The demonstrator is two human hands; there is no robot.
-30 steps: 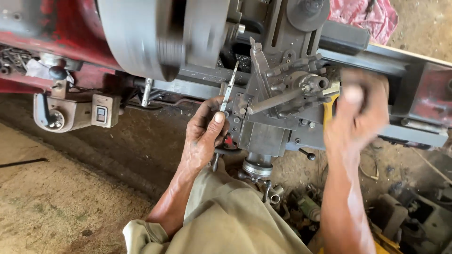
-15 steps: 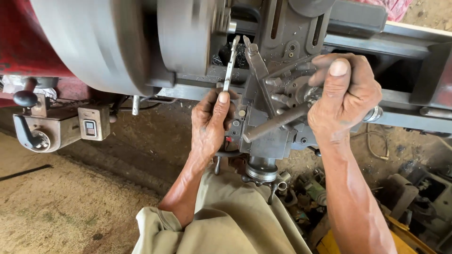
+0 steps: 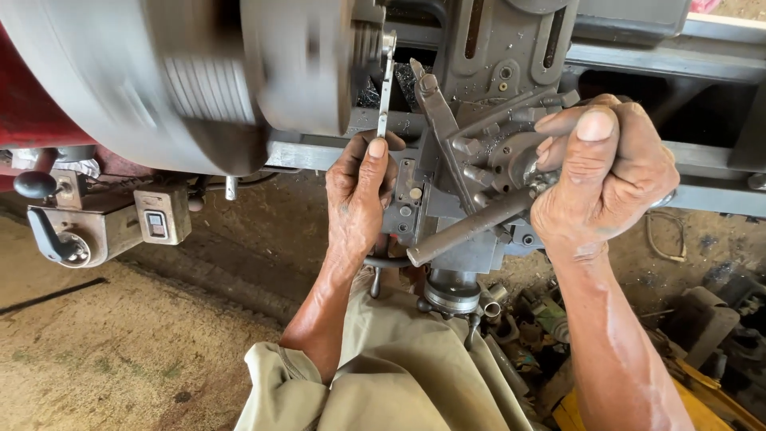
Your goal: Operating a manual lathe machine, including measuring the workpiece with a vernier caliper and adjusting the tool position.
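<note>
Holding a thin metal strip [image 3: 384,88] upright against a lathe, a person's left hand [image 3: 361,191] pinches the strip's lower end between thumb and curled fingers [image 3: 375,150], which are clamped on it. The strip's long axis runs near vertical; its top end points up and away from the fingers, reaching the gap beside a large grey chuck [image 3: 199,72] that is blurred with spin. The strip is flat, narrow and bright steel, with a small block-shaped head at the top.

To the right of those fingers, the right hand [image 3: 606,172] is closed in a fist around the upper end of a round steel bar handle [image 3: 471,231]. The bar slopes down and to the left out of the fist, its blunt cut end pointing toward the left wrist. Whether the bar is gripped tight or merely cupped cannot be told, but the fingers are wrapped together over it.

Between the two hands sits the dark grey tool post [image 3: 479,136], cast and bolted, oily and dull. Left of the left hand, a grey switch box [image 3: 159,215] and a black-knobbed lever [image 3: 36,185] hang from the machine. Below lies a dusty earth floor [image 3: 104,359]; khaki cloth [image 3: 383,375] covers the person's lap.
</note>
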